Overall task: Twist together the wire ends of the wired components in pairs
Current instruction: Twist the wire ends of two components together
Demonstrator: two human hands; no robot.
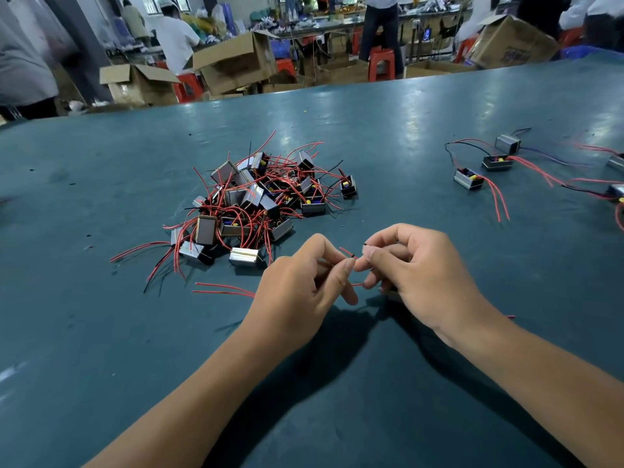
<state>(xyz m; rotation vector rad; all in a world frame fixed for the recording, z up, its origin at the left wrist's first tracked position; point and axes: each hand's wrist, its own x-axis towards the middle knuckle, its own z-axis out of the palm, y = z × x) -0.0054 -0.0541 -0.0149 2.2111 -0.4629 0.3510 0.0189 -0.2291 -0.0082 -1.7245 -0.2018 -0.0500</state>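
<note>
Both hands' fingers [349, 265] on wire ends [353, 255]

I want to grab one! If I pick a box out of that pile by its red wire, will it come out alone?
Probably not. The pile's red wires loop over each other, so neighbours would likely drag along. The wires look thin and bendy, so they'd probably flop.

Teal-topped table [371, 123]. Tangled pile of wired components [256, 201] lying left of centre; separate wired components [486, 163] laid apart at right; two loose red wires [223, 289] seen near pile's front edge.
</note>
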